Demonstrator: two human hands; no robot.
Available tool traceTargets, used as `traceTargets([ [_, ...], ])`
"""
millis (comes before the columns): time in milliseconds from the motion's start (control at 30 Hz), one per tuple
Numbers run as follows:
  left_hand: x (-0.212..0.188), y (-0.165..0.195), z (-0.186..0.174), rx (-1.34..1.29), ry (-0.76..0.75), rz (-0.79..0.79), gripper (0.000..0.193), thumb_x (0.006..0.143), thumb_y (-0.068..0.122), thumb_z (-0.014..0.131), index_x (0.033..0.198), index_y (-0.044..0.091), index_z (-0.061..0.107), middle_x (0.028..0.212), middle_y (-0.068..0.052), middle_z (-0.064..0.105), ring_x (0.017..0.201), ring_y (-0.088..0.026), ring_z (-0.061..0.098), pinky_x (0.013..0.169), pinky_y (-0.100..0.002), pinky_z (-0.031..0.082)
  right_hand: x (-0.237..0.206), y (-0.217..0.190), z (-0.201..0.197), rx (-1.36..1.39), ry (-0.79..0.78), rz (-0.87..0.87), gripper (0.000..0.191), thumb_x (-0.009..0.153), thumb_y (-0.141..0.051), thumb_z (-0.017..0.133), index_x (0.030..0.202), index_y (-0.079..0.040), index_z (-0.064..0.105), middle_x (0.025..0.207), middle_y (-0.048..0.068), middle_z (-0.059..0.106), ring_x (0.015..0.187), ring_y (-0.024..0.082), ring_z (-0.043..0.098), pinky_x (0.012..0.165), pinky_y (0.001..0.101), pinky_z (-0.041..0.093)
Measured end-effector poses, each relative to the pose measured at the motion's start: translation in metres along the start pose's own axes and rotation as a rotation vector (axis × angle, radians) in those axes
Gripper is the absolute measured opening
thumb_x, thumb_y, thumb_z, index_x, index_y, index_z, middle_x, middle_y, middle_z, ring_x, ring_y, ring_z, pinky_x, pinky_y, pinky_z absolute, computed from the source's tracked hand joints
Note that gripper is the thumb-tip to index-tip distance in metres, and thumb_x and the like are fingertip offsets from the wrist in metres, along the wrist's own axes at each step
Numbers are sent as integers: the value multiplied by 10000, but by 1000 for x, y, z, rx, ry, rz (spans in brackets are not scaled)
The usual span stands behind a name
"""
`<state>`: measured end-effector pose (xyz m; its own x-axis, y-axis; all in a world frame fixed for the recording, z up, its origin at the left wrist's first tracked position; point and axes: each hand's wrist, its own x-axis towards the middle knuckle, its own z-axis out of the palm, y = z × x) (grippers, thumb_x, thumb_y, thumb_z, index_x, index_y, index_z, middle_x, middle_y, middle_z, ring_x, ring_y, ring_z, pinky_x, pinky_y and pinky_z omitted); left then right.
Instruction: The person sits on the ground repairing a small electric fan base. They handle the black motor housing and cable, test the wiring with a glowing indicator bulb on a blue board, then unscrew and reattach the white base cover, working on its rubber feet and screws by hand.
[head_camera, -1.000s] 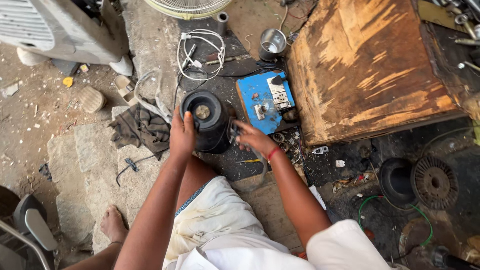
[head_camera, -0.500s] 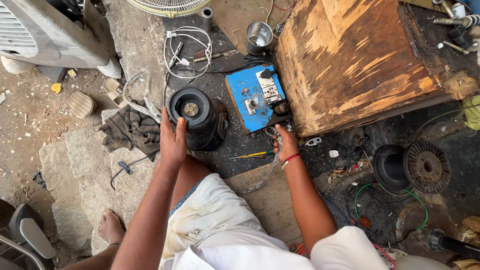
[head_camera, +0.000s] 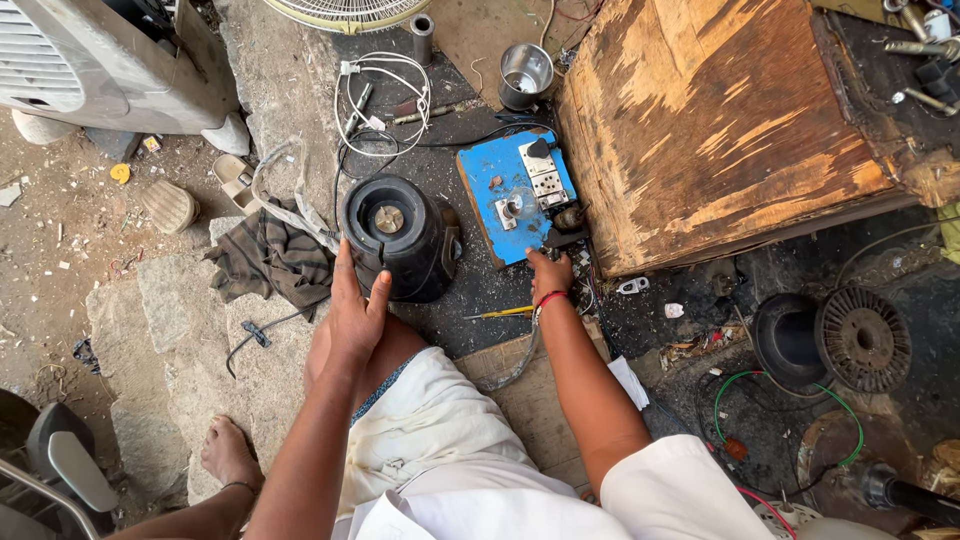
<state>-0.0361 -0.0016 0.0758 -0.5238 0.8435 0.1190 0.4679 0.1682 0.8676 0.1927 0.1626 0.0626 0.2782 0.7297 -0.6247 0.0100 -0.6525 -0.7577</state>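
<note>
Steadying the black mixer base (head_camera: 398, 238) while working the blue switchboard (head_camera: 517, 197) calls for a firm brace — the base sits on the floor between the person's knees and the board. The left hand (head_camera: 353, 312) rests against its side, fingers straight and together; the right hand (head_camera: 549, 270) touches the board's lower edge, fingers curled — whether they pinch anything cannot be told.

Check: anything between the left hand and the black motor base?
Nothing visible. The left hand already rests against the near side of the motor base; the rag lies to its left, out of the way.
</note>
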Motion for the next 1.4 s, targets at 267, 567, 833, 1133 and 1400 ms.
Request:
traceTargets([
  [267, 0, -1, 2, -6, 17, 8, 854, 1015, 437, 624, 1606, -55, 251, 1603, -294, 394, 1484, -410, 399, 1216, -438, 307, -18, 4, 28, -16, -70, -54, 342, 761, -197, 857, 988, -96, 622, 881, 86, 752, 466, 146, 471, 388, 321, 332],
  [567, -2, -5, 3, -27, 18, -16, 856, 1011, 456, 615, 1612, -37, 255, 1599, -279, 409, 1487, -402, 406, 1219, -435, 310, 6, 0, -29, 42, 136, -108, 422, 806, -248, 841, 1098, -99, 575, 846, 83, 681, 488, 178, 516, 391, 326, 356],
  [833, -3, -3, 4, -29, -19, -89, 890, 1001, 510, 596, 1616, -26, 241, 1633, -267, 350, 1516, -387, 350, 1224, -428, 285, 35, -14, -29, 296, 49, -27, 557, 830, -274, 807, 1303, -170, 532, 1111, 85, 680, 782, 283, 711, 499, 395, 455],
  [1133, 0, 0, 4, -40, -13, -83, 894, 993, 519, 604, 1611, -21, 250, 1624, -266, 364, 1512, -374, 363, 1223, -424, 289, 44, -27, -11, 167, 103, 0, 630, 832, -175, 795, 1397, -145, 518, 1177, 102, 696, 747, 299, 724, 481, 379, 439],
  [1400, 1, 5, 3, -50, -6, -77, 880, 985, 497, 613, 1610, -14, 263, 1610, -255, 392, 1498, -366, 387, 1219, -421, 298, 57, -29, -14, 94, 71, -99, 533, 786, -26, 725, 1277, -138, 548, 944, 75, 682, 639, 214, 653, 461, 356, 418],
])
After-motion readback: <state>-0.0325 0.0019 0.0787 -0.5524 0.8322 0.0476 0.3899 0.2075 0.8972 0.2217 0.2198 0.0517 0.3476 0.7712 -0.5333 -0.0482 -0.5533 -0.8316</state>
